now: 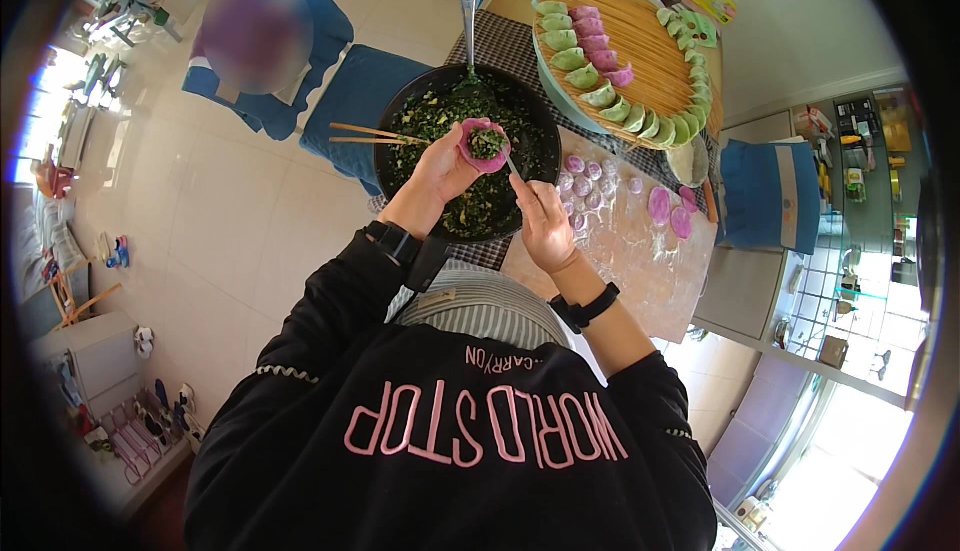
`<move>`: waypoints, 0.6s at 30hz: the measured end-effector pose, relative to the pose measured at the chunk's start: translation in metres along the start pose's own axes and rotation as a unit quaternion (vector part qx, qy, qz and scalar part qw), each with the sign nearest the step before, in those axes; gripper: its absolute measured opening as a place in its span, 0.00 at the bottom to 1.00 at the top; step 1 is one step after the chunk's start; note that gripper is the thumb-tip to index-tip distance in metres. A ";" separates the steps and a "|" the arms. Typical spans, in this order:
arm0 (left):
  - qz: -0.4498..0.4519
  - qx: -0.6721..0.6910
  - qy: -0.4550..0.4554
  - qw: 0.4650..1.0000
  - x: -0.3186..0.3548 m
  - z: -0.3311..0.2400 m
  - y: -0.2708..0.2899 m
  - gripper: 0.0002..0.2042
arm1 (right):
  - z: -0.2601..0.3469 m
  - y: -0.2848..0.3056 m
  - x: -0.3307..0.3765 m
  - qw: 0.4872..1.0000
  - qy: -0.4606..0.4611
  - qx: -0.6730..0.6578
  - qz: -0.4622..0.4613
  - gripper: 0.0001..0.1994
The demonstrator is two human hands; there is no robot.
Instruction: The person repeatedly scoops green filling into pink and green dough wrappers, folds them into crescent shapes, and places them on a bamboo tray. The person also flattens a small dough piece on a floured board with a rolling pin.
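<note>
My left hand holds up a round purple dumpling wrapper with chopped green filling in its middle. From the right, my right hand grips a slim metal utensil, its tip at the wrapper's edge; its exact kind is unclear. Both hands are over a wide black pan of green filling. Two wooden chopsticks and a metal spatula rest in the pan. To its right, floured purple dough pieces and flattened purple wrappers lie on a board.
A round bamboo tray at the far right bears green dumplings and pink dumplings. Beyond the pan's left side stands a blue-covered chair; another covered chair is on the right. Tiled floor spreads to the left.
</note>
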State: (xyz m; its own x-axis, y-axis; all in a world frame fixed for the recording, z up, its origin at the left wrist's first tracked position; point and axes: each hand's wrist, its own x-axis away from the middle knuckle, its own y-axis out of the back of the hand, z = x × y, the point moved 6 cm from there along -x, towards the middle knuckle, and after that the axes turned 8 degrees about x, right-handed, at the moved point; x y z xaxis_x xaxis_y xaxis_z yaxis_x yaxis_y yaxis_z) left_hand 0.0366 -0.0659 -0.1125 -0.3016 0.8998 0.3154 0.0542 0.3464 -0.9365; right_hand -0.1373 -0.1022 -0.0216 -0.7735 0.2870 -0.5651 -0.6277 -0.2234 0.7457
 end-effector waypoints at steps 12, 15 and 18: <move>0.018 0.045 -0.022 0.999 0.012 -0.032 0.024 0.17 | -0.020 0.000 0.017 0.997 -0.062 0.021 0.028 0.20; -0.009 0.025 -0.028 0.999 0.020 -0.052 0.038 0.18 | -0.017 -0.026 0.042 0.986 0.016 0.080 0.148 0.17; 0.052 0.021 -0.005 0.998 0.028 -0.057 0.033 0.19 | -0.008 -0.036 0.058 0.980 0.069 0.096 0.163 0.17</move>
State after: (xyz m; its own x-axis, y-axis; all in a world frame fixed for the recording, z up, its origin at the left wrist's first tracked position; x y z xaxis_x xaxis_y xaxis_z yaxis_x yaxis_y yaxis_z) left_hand 0.0844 -0.0139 -0.1258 -0.3051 0.9278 0.2148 0.0454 0.2395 -0.9698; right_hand -0.1609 -0.0848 -0.0839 -0.9427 0.0977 -0.3190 -0.3281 -0.0995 0.9394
